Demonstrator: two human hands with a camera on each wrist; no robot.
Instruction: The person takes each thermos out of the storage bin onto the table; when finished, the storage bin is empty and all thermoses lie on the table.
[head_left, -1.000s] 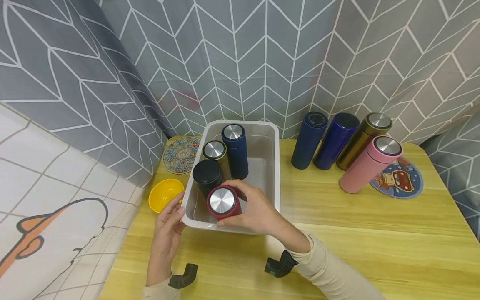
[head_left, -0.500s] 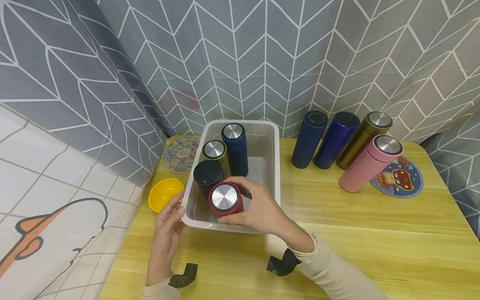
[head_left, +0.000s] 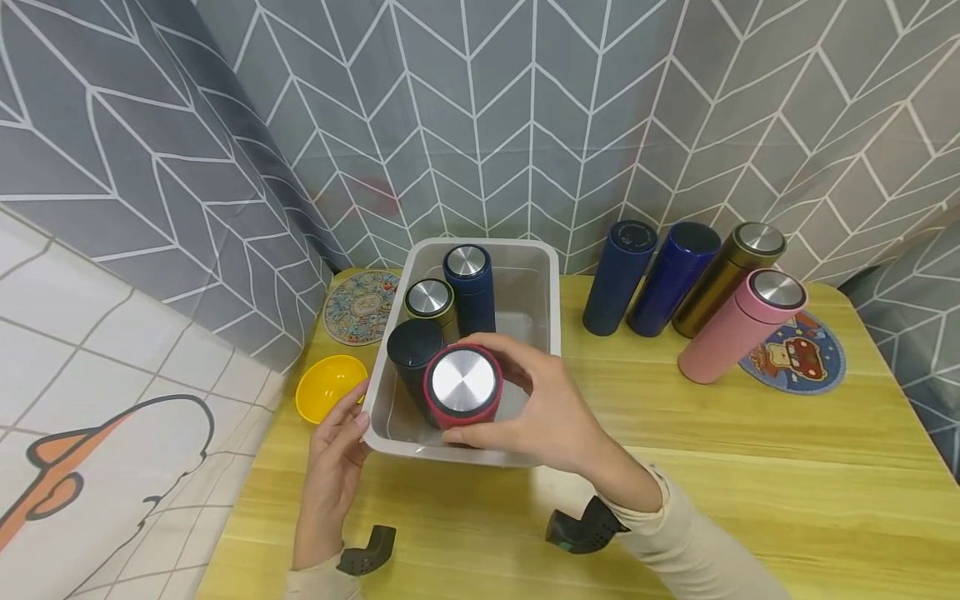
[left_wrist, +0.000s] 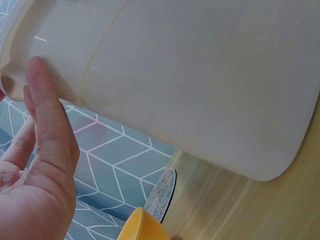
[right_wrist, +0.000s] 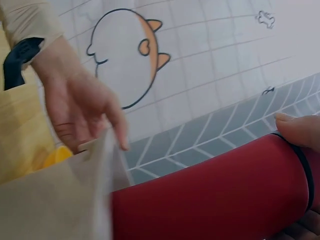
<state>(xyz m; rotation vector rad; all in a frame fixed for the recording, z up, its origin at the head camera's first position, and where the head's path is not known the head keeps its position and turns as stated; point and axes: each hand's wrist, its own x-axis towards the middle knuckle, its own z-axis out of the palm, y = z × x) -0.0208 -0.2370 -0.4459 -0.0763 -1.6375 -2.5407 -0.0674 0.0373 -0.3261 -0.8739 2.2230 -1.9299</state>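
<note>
In the head view my right hand [head_left: 543, 404] grips a red thermos [right_wrist: 215, 192] around its upper part, below the silver-topped lid. Its lower end is hidden behind the wall of the grey plastic bin [head_left: 555, 325]. My left hand [head_left: 337, 458] touches the bin's near left corner, its visible fingers fairly straight; the left wrist view shows a finger [left_wrist: 45, 100] flat against the outer wall. Inside the bin stand a black thermos [head_left: 415, 354], an olive-gold thermos [head_left: 431, 300] and a dark blue thermos [head_left: 471, 287]. The red one partly covers the black one.
Right of the bin stand a navy thermos [head_left: 618, 279], a purple-blue thermos [head_left: 675, 279], a bronze thermos [head_left: 727, 279] and a pink thermos [head_left: 738, 329]. A yellow bowl [head_left: 326, 387] and a round patterned mat [head_left: 362, 308] lie left; a blue mat [head_left: 798, 358] lies right.
My right hand and the red thermos have moved slightly right and up towards the camera; the lid looks larger. My left hand has stayed at the bin's corner.
</note>
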